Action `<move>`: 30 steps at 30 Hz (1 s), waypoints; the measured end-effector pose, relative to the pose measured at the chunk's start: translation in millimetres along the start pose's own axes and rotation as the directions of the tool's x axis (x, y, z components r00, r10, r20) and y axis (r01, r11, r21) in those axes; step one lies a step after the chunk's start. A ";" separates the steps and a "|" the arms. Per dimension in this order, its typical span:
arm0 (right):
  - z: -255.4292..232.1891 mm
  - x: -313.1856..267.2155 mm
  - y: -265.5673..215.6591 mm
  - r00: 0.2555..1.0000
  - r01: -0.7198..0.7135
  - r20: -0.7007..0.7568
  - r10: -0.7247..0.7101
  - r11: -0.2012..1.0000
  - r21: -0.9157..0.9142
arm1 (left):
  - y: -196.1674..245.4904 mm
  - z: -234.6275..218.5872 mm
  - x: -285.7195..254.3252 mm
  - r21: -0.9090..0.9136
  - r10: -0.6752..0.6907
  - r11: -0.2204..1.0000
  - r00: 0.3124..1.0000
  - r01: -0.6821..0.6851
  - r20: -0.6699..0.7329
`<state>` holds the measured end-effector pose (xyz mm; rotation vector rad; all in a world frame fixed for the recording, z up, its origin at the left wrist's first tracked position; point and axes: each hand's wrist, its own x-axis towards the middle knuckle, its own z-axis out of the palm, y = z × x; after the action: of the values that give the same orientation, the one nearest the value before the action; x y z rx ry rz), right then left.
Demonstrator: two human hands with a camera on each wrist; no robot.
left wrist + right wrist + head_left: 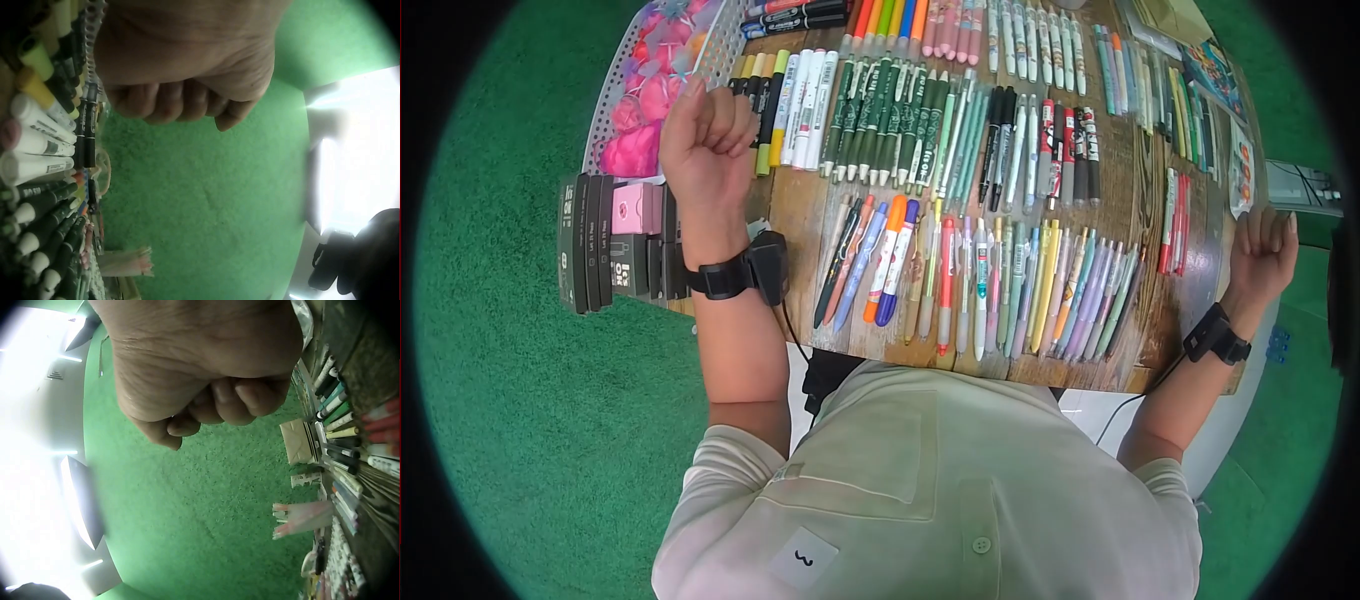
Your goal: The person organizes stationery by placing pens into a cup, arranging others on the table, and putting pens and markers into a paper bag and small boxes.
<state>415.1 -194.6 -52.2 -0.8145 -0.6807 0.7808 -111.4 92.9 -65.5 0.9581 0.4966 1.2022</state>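
My left hand is held up at the table's left side, palm showing, its fingers curled in with nothing in them. Nearest to it are yellow and white markers and a white perforated basket of pink puffs. Beyond the table's right edge, my right hand is raised too. Its fingers curl toward the palm and hold nothing. Red pens lie to its left on the wooden table. Rows of green pens and mixed gel pens spread between both hands.
Black boxes and a small pink box stand at the table's left edge. Toward the back lie white patterned pens and coloured markers. A cable hangs from the left wristband. Green carpet surrounds the table.
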 end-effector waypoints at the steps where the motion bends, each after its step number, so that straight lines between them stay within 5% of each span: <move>1: -0.7 0.1 0.1 1.000 -0.002 -0.003 0.002 1.000 0.006 | 0.0 -0.6 0.1 -0.003 -0.004 1.000 1.000 0.004 -0.007; 30: 8.4 0.0 15.1 0.990 0.053 -0.122 -0.067 0.992 -0.112 | -9.2 -5.4 1.4 0.074 0.025 0.997 0.998 -0.029 0.055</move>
<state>403.5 -184.7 -60.4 -0.9302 -0.6360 0.6366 -110.0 95.6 -75.8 1.0608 0.4901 1.1856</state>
